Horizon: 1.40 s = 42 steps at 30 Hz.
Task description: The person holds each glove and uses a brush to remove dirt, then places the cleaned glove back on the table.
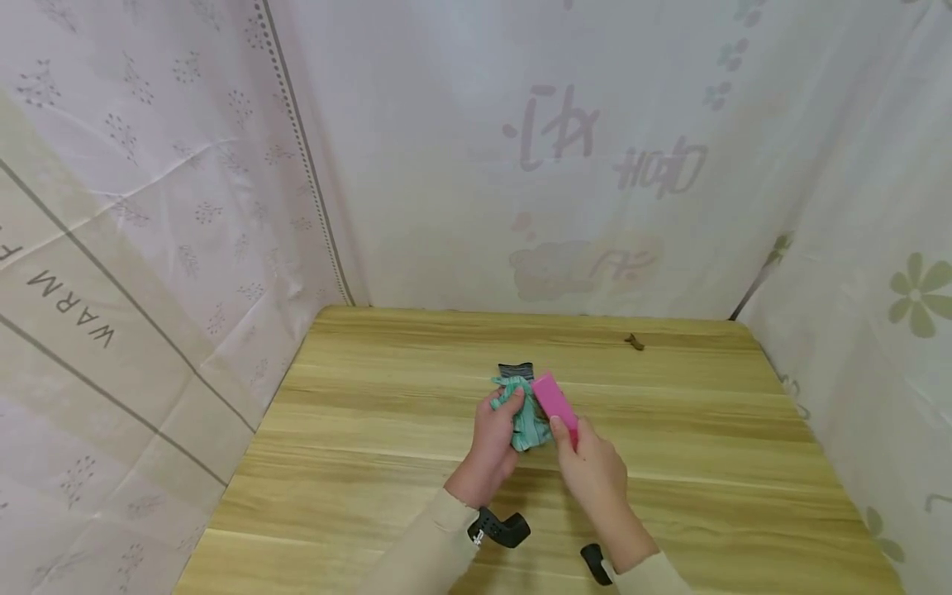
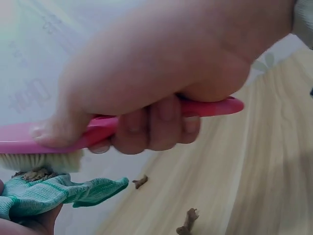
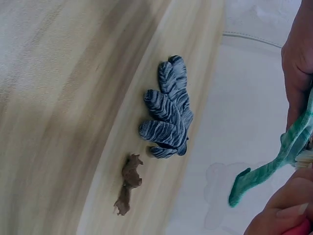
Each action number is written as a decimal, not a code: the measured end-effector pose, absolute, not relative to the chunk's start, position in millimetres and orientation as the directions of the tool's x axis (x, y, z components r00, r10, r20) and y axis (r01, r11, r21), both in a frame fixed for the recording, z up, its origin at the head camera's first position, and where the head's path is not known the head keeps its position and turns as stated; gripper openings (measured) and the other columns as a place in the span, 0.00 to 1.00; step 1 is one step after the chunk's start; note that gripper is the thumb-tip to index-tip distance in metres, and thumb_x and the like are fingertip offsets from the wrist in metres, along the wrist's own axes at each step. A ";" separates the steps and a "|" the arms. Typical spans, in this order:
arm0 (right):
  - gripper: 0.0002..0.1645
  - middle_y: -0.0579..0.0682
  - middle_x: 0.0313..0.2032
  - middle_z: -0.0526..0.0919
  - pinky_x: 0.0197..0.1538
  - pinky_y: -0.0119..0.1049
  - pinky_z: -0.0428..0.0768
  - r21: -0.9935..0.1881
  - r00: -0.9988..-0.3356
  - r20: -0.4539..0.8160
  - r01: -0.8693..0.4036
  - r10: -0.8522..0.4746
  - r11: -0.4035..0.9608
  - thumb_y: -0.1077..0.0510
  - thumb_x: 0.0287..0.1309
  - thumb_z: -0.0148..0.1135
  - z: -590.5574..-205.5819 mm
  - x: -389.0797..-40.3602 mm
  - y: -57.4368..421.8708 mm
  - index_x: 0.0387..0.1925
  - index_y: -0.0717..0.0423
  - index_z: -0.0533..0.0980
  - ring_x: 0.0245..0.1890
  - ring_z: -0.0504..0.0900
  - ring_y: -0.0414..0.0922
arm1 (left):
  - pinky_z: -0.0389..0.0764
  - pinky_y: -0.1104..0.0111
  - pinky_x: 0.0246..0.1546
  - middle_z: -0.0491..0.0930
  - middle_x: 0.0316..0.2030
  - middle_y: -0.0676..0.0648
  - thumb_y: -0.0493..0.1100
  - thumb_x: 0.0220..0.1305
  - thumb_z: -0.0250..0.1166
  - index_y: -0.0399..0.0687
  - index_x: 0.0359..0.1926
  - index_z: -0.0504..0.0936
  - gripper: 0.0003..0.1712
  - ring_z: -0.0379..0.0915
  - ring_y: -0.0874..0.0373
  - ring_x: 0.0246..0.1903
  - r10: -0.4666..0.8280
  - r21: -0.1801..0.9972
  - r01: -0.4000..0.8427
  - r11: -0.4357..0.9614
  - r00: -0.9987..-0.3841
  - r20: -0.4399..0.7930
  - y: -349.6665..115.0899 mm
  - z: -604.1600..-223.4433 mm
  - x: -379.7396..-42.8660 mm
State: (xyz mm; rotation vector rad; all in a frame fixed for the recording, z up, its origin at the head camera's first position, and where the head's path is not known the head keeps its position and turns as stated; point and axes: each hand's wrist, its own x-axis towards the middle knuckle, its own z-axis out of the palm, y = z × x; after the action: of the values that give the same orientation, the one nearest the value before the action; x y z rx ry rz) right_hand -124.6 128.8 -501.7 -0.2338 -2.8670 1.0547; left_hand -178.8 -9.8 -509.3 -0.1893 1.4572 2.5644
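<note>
Grn glove [image 1: 529, 427] in LH [image 1: 492, 431], brush [image 1: 553, 397] in RH [image 1: 597, 469]

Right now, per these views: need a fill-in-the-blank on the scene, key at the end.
1. The right hand grips a long-handled brush coloured ____.
2. The brush's pale ____ face a brown crumbly clump on the green knitted glove in the left hand.
3. In the head view, the dark streaked knitted glove lies to the ____ of the small brown lump on the wood-grained table.

Missing: pink; bristles; left
</note>
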 end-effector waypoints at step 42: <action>0.29 0.49 0.18 0.68 0.23 0.37 0.61 -0.600 -0.984 0.110 0.046 0.139 0.799 0.35 0.75 0.46 -509.1 -126.3 131.6 0.33 0.56 0.71 0.19 0.67 0.46 | 0.79 0.72 0.49 0.76 0.46 0.48 0.46 0.82 0.45 0.36 0.57 0.68 0.17 0.75 0.62 0.48 0.078 0.825 -0.239 -0.511 -0.969 -0.233 -6.7 -506.6 -178.8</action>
State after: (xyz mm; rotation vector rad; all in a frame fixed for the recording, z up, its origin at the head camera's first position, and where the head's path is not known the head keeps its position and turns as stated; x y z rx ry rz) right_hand -126.3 131.6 -509.1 -0.1467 -2.8373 0.9410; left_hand -178.8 -6.7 -506.6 -0.2468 1.4430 2.5709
